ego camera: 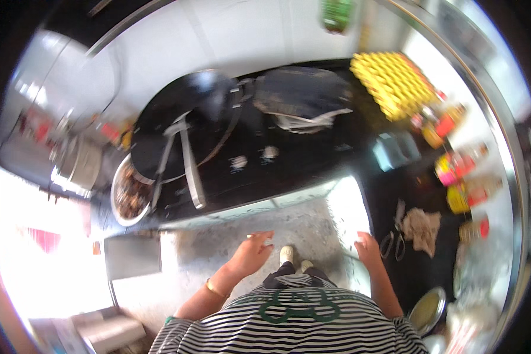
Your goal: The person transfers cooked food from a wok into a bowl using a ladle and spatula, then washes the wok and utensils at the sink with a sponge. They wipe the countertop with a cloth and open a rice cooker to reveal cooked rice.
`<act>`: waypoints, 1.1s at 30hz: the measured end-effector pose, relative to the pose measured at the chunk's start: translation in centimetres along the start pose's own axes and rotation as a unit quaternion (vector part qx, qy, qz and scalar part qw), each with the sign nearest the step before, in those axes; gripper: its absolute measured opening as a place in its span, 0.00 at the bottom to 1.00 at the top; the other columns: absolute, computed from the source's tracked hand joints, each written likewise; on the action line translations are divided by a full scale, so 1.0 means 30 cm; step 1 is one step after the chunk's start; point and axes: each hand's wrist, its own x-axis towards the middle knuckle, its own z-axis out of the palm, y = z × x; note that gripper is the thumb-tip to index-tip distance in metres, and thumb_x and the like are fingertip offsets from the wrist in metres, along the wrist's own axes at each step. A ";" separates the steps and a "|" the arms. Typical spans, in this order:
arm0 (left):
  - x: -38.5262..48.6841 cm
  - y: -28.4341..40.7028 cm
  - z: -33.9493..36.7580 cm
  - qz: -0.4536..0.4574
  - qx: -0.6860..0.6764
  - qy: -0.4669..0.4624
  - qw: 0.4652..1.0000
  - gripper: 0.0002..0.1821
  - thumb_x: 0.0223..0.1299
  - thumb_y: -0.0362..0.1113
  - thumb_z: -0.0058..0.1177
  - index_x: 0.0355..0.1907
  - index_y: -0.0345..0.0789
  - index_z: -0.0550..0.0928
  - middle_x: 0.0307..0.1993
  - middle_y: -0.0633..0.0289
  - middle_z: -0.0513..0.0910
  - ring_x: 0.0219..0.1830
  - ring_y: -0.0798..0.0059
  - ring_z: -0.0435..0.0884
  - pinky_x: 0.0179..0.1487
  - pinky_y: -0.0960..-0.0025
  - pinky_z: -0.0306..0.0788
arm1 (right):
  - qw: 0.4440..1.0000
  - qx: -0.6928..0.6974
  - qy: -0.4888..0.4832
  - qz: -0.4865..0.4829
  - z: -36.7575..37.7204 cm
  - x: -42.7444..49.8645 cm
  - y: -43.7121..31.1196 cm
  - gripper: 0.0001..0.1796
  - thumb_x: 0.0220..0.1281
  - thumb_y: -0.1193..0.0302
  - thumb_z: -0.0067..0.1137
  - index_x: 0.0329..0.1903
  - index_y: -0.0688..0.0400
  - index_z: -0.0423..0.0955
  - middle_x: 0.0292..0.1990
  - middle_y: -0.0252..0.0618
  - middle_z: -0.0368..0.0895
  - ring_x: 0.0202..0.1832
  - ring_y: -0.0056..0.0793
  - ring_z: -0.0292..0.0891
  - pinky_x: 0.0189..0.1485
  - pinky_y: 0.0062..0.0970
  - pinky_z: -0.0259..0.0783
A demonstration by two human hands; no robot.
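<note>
My left hand (253, 255) hangs above the floor in front of the counter, fingers loosely bent, with a ring and a bracelet on that arm. A small pale spot shows by its fingertips, too blurred to name. Close to the right-hand counter edge is my right hand (367, 248), with no held object visible. Scissors (394, 242) lie just beyond it, beside a crumpled brown cloth or paper (421, 229). A black wok (177, 101) sits on the cooktop ahead. Two long-handled metal utensils (190, 166) lean from it over the counter edge.
A white bowl of dark food (132, 194) stands left of the wok. Right of it are a dark covered item (303, 93) and two stove knobs (270, 153). Yellow egg trays (394, 84), a light-blue container (394, 151), several bottles (458, 199) and a metal bowl (427, 309) line the right counter.
</note>
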 end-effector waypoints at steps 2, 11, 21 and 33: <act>-0.063 -0.033 0.002 0.003 0.006 0.048 0.999 0.19 0.60 0.30 0.52 0.55 0.30 0.74 0.44 0.49 0.78 0.35 0.66 0.80 0.42 0.67 0.73 | 0.998 0.034 -0.057 0.018 0.050 -0.043 0.038 0.21 0.57 0.69 0.56 0.52 0.66 0.72 0.43 0.48 0.81 0.45 0.36 0.78 0.50 0.31 0.71; -0.576 -0.225 0.098 -0.226 -0.139 0.243 0.933 0.18 0.58 0.31 0.53 0.52 0.29 0.76 0.44 0.49 0.79 0.38 0.61 0.83 0.42 0.65 0.75 | 0.950 0.031 -0.302 -0.074 0.222 0.212 -0.111 0.18 0.60 0.72 0.56 0.53 0.62 0.72 0.39 0.40 0.82 0.38 0.24 0.79 0.42 0.24 0.74; -0.886 -0.270 -0.377 -0.177 -0.253 0.486 0.817 0.18 0.64 0.28 0.44 0.56 0.32 0.75 0.48 0.55 0.80 0.36 0.74 0.81 0.37 0.71 0.77 | 0.940 0.272 -0.182 -0.097 0.346 0.735 -0.953 0.30 0.63 0.61 0.53 0.65 0.59 0.61 0.45 0.36 0.74 0.38 0.23 0.74 0.35 0.21 0.71; -0.271 -0.371 -1.390 -0.041 -0.329 0.406 0.852 0.19 0.63 0.35 0.49 0.54 0.28 0.73 0.40 0.57 0.80 0.36 0.72 0.79 0.39 0.70 0.74 | 0.965 0.262 -0.019 -0.015 0.416 1.285 -1.227 0.40 0.63 0.58 0.53 0.73 0.55 0.47 0.70 0.51 0.53 0.63 0.42 0.62 0.63 0.38 0.60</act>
